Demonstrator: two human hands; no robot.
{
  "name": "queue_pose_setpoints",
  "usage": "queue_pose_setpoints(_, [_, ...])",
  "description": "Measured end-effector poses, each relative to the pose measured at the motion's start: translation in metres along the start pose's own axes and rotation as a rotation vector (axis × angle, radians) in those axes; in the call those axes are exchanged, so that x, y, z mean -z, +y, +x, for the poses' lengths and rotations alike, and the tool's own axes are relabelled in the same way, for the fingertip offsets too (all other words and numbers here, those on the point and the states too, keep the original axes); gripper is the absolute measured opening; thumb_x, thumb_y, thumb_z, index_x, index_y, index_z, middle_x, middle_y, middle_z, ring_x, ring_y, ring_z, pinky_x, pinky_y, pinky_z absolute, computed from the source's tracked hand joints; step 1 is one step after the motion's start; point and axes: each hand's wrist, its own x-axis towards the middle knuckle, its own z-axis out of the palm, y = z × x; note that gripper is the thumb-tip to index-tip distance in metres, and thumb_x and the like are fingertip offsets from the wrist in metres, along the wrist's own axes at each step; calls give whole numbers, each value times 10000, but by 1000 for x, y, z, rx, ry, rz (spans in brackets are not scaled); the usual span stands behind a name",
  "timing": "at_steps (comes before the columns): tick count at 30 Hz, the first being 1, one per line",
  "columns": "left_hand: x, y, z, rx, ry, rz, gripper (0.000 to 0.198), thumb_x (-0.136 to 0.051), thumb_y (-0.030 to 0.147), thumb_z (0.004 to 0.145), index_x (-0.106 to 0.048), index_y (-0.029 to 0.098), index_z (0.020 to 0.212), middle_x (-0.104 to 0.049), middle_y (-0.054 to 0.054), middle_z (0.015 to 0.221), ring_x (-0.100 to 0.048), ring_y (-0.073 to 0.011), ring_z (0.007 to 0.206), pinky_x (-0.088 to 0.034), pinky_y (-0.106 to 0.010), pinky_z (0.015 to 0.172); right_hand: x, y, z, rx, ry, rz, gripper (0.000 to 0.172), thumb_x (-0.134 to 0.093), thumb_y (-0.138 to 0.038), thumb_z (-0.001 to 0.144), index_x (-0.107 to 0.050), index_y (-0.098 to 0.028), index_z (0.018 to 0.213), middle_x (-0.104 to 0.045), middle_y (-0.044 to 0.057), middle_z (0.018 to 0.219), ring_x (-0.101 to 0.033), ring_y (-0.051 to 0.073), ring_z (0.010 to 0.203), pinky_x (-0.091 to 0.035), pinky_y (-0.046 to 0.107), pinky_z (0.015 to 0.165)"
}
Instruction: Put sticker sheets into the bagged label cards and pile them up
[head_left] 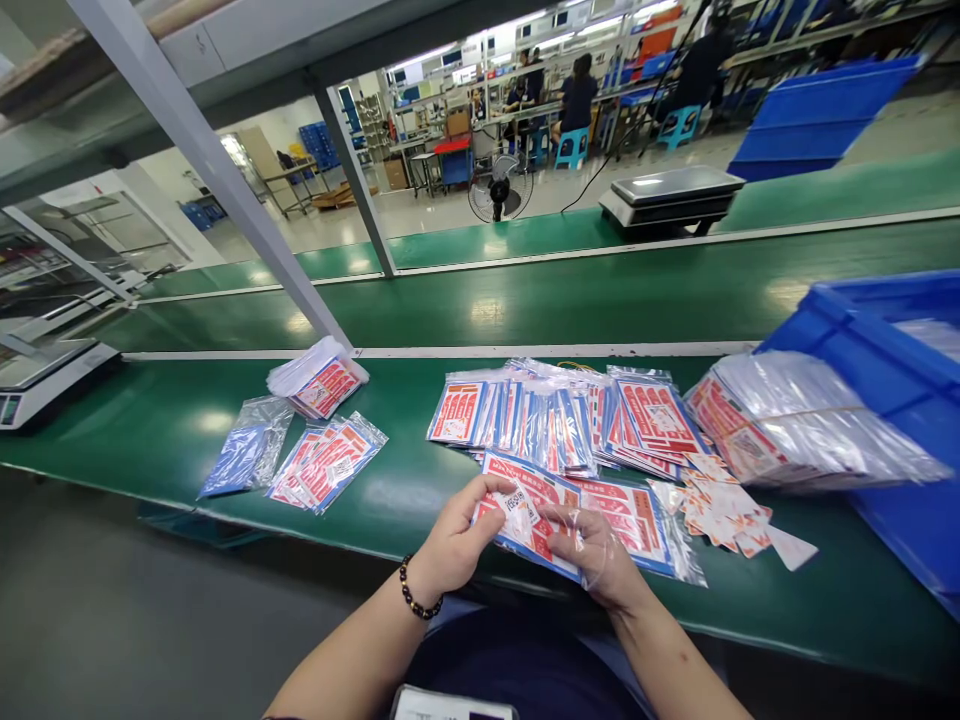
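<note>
Landmark taken: the central row of packets (517,420), laid in overlapping ranks on the green tabletop (405,390). A held packet (529,532), printed red, white and blue, is kept just on the near side of the central row. Its left part is pinched between thumb and fingers of the left hand (461,540); its right part is gripped by the right hand (600,555). Clear film is seen across the right fingers; whether they are inside the sleeve cannot be told. A QR pattern is shown between the hands; whether it is printed on a loose card cannot be made out. A beaded bracelet (420,592) is worn on the left wrist.

Near and right of the central row, another flat packet (634,525) is partly covered by the right hand. Farther right, small loose cards (727,510) are heaped, some overlapped at angles. To the right of the row and beyond those cards, a banded bundle (810,410) is leaned by a blue bin (847,325).

Left of the central row, well apart, a few packets (330,465) are fanned out, with a stacked pile (322,380) set behind them and a blue packet (244,450) placed at their left.
</note>
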Motion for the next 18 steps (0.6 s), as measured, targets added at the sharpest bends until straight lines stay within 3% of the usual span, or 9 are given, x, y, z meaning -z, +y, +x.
queue_pose_setpoints(2, [5,5,0,-17,45,146,343,-402,339,891,-425,180,1194,-510,-54,1106,-479,-144,971,-366,-268,883,-3,0,0,7,38,90,328,-797,-301,499,-714,-220,807,-638,63,893,-598,186,786,-473,302,743])
queue_pose_setpoints(5, [16,13,2,-8,17,249,572,-538,394,809,-309,244,1311,-475,-56,1172,-504,-142,896,-421,-262,782,-8,-1,-2,43,10,232,388,-790,-399,478,-713,-235,822,-619,82,990,-599,229,848,-483,344,762])
queue_pose_setpoints(7, [19,13,3,-29,-56,55,904,-676,420,677,-126,306,1386,-362,-72,1306,-512,-150,930,-448,-247,745,-11,-1,-3,90,-31,287,399,-790,-416,460,-717,-219,798,-613,99,1009,-595,251,868,-487,352,768])
queue_pose_setpoints(10, [9,0,6,-60,-87,-288,1130,-741,350,613,78,325,1390,-184,-88,1422,-398,-195,1184,-359,-300,972,-11,2,0,130,-59,258,413,-792,-429,448,-717,-216,793,-616,96,1001,-589,266,900,-478,368,805])
queue_pose_setpoints(12, [-6,-14,7,-9,-43,-448,974,-704,312,675,-54,249,1397,-319,-111,1357,-414,-190,1179,-342,-305,991,-9,6,3,123,-55,173,443,-801,-400,444,-712,-209,834,-618,98,998,-580,279,929,-460,397,836])
queue_pose_setpoints(13, [-13,-22,8,44,4,-497,797,-664,329,717,-212,187,1357,-434,-124,1258,-493,-184,1084,-410,-291,912,-8,8,4,124,-51,117,446,-803,-363,458,-707,-199,861,-617,100,1005,-572,281,949,-443,408,862])
queue_pose_setpoints(15, [-24,-33,8,185,127,-481,440,-568,409,783,-501,71,1057,-590,-118,913,-582,-153,722,-476,-245,603,-6,10,4,116,-57,10,449,-786,-288,520,-682,-183,945,-619,101,1002,-579,261,939,-430,411,883])
queue_pose_setpoints(16, [-27,-36,9,254,179,-421,403,-527,450,800,-537,53,868,-583,-98,734,-538,-130,557,-426,-226,471,-5,11,3,111,-63,-34,462,-771,-262,556,-660,-181,997,-614,100,1020,-585,247,927,-433,402,884])
queue_pose_setpoints(18, [-29,-36,9,339,240,-268,445,-517,486,790,-495,66,646,-502,-56,518,-438,-99,406,-339,-211,377,-5,11,1,110,-66,-108,528,-744,-251,608,-596,-199,1112,-575,92,1119,-582,224,952,-442,372,888])
